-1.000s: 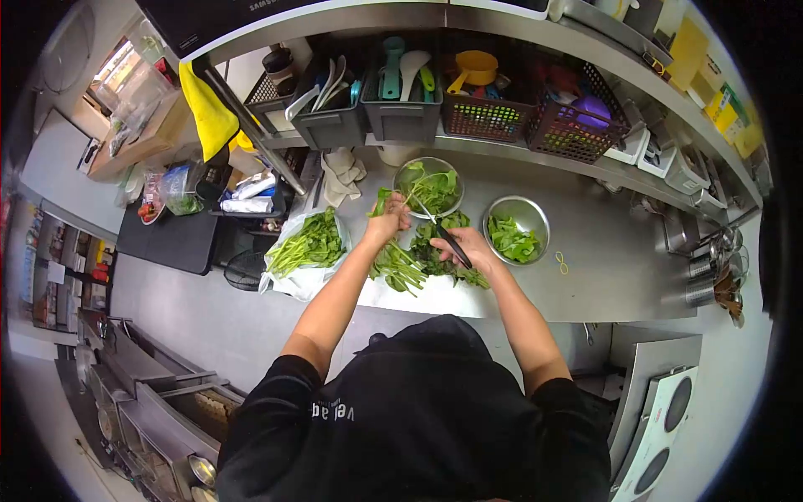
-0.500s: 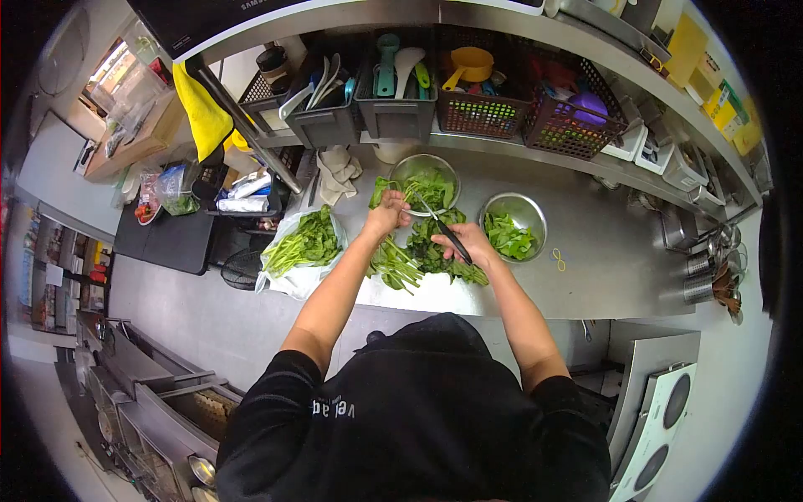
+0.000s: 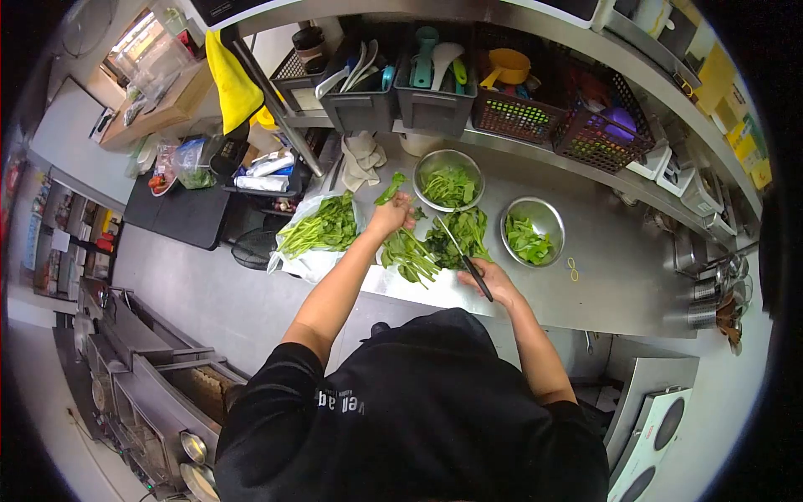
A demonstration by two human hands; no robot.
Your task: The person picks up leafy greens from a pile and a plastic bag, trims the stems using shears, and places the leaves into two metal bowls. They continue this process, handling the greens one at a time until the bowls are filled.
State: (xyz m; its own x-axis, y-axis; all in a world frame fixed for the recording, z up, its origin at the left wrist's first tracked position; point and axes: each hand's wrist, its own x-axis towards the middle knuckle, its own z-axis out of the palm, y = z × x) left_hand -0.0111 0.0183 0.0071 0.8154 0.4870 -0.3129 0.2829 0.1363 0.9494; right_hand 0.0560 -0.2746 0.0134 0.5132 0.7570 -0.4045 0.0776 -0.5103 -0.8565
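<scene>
My left hand is closed around a sprig of leafy greens, its leaves sticking out past the fingers beside a metal bowl. My right hand grips the black handle of a knife, the blade pointing up and left over a dark leafy bunch. Loose green stems lie on the counter below my left hand. Cut green pieces fill part of the left metal bowl. More leaves sit in the right metal bowl.
A white plastic bag with more greens stands at the counter's left. A cloth lies behind it. Utensil bins and brown baskets line the shelf above. A yellow rubber band lies right of the bowls.
The knife has drawn away from my left hand, toward my body. The greens in my left hand now point up beside the left bowl. The whole view has shifted slightly.
</scene>
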